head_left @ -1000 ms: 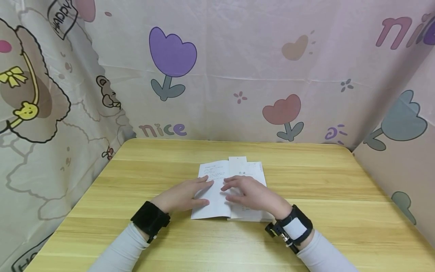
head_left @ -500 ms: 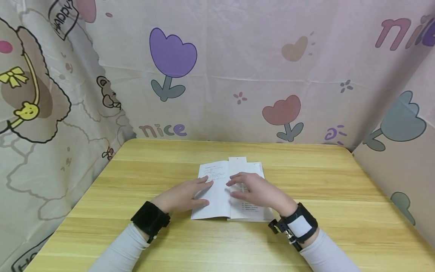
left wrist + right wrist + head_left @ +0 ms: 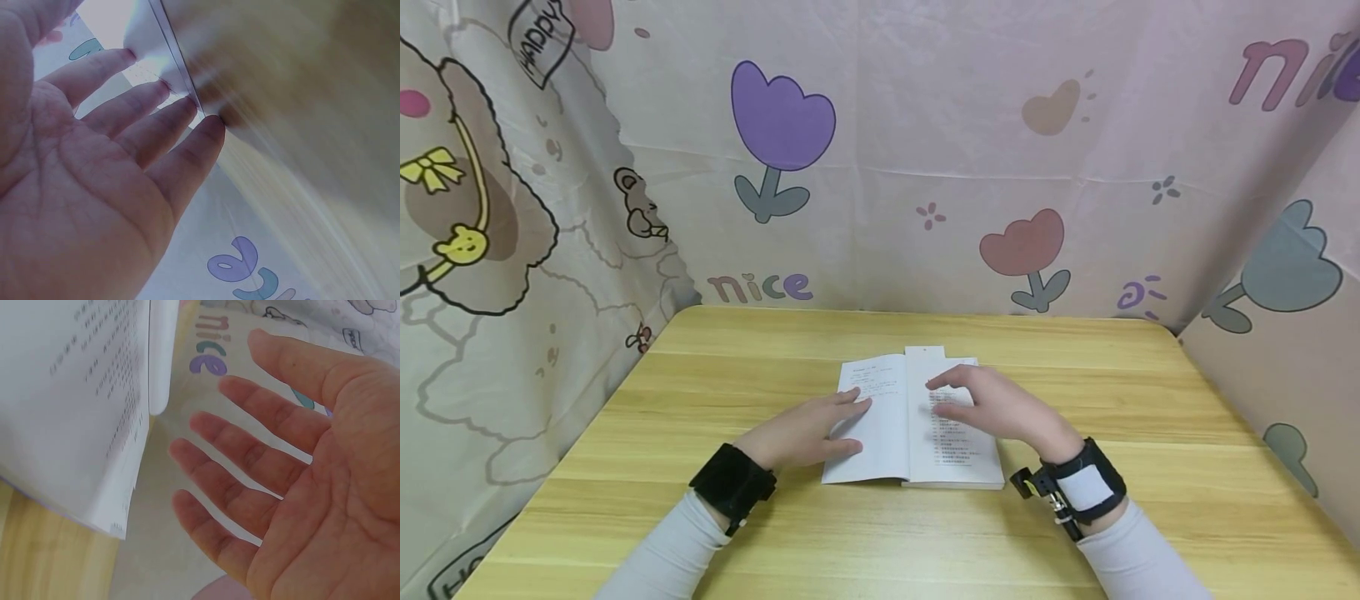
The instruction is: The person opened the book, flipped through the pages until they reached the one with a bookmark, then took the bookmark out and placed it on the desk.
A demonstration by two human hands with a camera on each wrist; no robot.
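Touching the left page [image 3: 883,454] with fingertips of the left hand [image 3: 801,429], fingers straight and fanned wide, thumb set apart over the paper; holding the right hand [image 3: 1003,404] above the right page [image 3: 955,471], fingers spread and slightly bent, thumb parted from forefinger, palm bare and gap to the paper visible in the right wrist view; slanting both forearms inward from the near side.

Counted two hands, both wide; two black wristbands, namely left wristband [image 3: 732,490] and right wristband [image 3: 1105,479], the latter with one white patch [image 3: 1084,488] and one small device [image 3: 1060,507] attached; two pale sleeves [image 3: 662,546].

Located one open book [image 3: 977,482] between the hands, lying near the middle of one wood-grain table [image 3: 745,358]; noted two facing pages, with print near the top of the left and in rows down the right, too small to read; noted one white tab [image 3: 924,352] projecting past the far edge.

Recorded beyond the table one printed cloth [image 3: 895,100], bearing one purple tulip [image 3: 782,121], one red flower [image 3: 1022,243] and one blue-grey flower [image 3: 1292,267].
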